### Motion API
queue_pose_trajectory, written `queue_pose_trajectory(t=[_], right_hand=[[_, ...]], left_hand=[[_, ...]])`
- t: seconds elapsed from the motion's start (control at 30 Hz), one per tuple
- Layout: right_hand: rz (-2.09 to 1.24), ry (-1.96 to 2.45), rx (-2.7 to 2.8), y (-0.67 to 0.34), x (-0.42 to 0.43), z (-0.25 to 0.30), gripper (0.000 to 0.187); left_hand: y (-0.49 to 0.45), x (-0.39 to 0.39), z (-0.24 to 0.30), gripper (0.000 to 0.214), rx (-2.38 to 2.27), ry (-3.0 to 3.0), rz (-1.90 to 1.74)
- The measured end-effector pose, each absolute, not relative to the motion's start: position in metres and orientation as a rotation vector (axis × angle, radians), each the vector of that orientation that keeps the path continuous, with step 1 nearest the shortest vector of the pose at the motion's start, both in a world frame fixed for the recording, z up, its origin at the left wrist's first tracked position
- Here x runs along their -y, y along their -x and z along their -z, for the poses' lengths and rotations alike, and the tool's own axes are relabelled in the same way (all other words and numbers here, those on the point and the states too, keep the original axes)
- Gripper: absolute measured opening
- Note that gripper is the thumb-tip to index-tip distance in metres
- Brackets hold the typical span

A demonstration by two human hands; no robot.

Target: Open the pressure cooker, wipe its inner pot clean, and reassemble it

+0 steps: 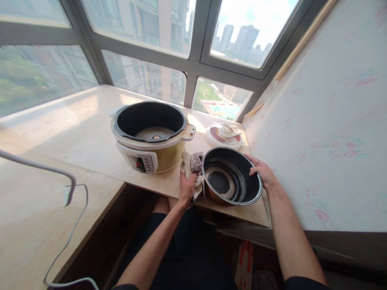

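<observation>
A dark inner pot with a worn non-stick bottom sits tilted on the wooden counter, near its front edge. My right hand grips the pot's right rim. My left hand is closed on a grey and white cloth, pressed against the pot's left outer wall. To the left stands the electric cooker body, open and without its inner pot, its control panel facing me.
The cooker's lid lies behind the pot by the window. A white cable crosses the left counter. A wall runs along the right. My legs and a small box are below the counter.
</observation>
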State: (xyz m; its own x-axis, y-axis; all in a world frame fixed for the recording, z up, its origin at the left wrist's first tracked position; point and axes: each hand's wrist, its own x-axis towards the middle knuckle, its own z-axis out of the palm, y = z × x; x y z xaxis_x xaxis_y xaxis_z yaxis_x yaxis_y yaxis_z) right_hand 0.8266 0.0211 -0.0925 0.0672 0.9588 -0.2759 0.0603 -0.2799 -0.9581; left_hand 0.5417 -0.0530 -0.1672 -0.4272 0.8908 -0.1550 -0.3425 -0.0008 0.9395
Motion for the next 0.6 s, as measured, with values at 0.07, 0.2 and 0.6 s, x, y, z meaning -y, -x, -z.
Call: queue_pose_trajectory(t=[0.07, 0.2, 0.6], right_hand=[[-1.395, 1.531, 1.087, -0.826, -0.033, 0.087, 0.089], [-1.485, 1.553, 1.129, -0.822, -0.05, 0.081, 0.084], [-0.813, 1.459, 0.936, -0.805, 0.032, 0.109, 0.079]], left_hand=[[-0.544, 0.054, 0.167, 0.054, -1.298, -0.631, -1.615], [-0.548, 0.059, 0.164, 0.054, -1.288, -0.624, -1.637], [-0.551, 0.067, 0.159, 0.048, -1.351, -0.596, -1.701]])
